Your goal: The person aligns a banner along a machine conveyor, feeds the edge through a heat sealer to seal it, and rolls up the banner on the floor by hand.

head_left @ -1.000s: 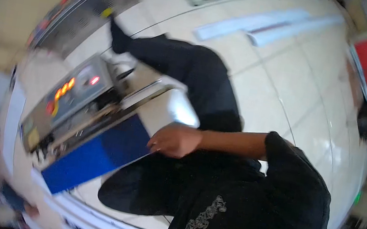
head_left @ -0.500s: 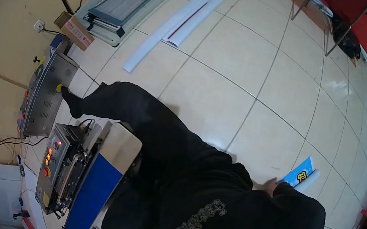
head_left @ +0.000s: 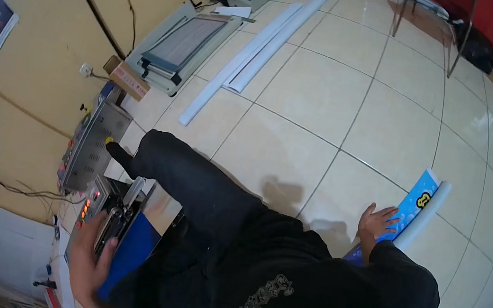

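My left hand [head_left: 90,252] is raised at the lower left beside a band sealing machine [head_left: 90,198] with a blue conveyor belt [head_left: 134,243]. Its thumb stands apart from the fingers and nothing shows in it; whether it touches the machine I cannot tell. On the right, my right hand [head_left: 377,225] lies with spread fingers on a blue printed sheet [head_left: 417,194] with a yellow-and-black mark. A white roll [head_left: 424,216] runs along the sheet's right edge. Part of the sheet is hidden by my hand and black sleeve.
Long white strips [head_left: 237,54] lie on the tiled floor ahead. A paper trimmer [head_left: 179,48], a small cardboard box [head_left: 128,81] and a grey metal machine [head_left: 95,145] stand along the wall. My leg [head_left: 190,177] stretches left. Cables [head_left: 19,188] hang by the wall.
My left hand has risen from the bottom edge to the band sealing machine. My right hand, mostly behind the sleeve before, now shows spread on the blue sheet. The view has shifted.
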Demonstrator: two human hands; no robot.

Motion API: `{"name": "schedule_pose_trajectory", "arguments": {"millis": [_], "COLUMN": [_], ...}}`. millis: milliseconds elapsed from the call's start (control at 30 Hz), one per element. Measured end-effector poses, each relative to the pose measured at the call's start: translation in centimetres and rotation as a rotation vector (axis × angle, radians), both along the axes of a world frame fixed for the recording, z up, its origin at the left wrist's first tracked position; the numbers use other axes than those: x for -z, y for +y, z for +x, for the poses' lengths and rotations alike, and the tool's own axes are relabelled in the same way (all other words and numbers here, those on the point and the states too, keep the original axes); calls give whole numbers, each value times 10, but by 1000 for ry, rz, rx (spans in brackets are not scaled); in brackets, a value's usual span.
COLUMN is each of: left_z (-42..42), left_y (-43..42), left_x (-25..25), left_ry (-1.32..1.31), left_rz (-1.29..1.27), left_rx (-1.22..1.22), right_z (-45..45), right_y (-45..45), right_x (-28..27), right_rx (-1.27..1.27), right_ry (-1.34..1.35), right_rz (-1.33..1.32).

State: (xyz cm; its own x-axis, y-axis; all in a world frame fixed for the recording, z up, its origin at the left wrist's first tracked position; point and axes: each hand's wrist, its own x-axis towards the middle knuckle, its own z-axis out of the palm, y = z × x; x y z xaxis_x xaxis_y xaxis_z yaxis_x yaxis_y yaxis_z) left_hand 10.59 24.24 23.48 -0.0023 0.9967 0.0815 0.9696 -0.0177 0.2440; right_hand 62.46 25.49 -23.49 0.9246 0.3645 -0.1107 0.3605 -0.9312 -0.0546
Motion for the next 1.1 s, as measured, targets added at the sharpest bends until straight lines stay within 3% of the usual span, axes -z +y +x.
{"name": "schedule_pose_trajectory", "arguments": {"millis": [200, 267, 333, 467, 633, 700, 733, 800, 867, 933, 967, 1100], "left_z": [69, 94, 111, 121, 119, 141, 153, 210, 258, 298, 314, 363], "left_y": [111, 150, 184, 232, 300, 324, 331, 288, 268, 252, 246, 263], "left_x": [-13, -7, 6, 2, 1, 29, 37, 52, 84, 102, 106, 138], "left_ry": [163, 141, 327, 532, 491, 362, 212, 67, -64, -73, -118, -120], "left_rz": [1, -86, -59, -277, -92, -28, 36, -26, -11, 60, -4, -196], "left_rx": [444, 475, 544, 581, 759, 912, 1032, 1163, 1293, 1451, 1468, 1519], "right_z": [4, 4, 9, 1, 17, 24, 13, -1, -54, -109, -134, -125], "right_y": [-6, -7, -8, -7, -26, -64, -85, -122, -173, -208, -214, -207], "right_x": [25, 19, 20, 10, -6, -24, -20, -21, -28, -39, -37, -5], "right_rx": [-17, -27, -3, -19, -36, -477, -441, -84, 213, 404, 409, 189], "right_ry": [-133, -104, -107, -53, -11, 176, 190, -192, -337, 24, 173, -64], "right_rz": [29, 31, 25, 71, 89, 132, 139, 480, 388, 212, 154, 211]}}
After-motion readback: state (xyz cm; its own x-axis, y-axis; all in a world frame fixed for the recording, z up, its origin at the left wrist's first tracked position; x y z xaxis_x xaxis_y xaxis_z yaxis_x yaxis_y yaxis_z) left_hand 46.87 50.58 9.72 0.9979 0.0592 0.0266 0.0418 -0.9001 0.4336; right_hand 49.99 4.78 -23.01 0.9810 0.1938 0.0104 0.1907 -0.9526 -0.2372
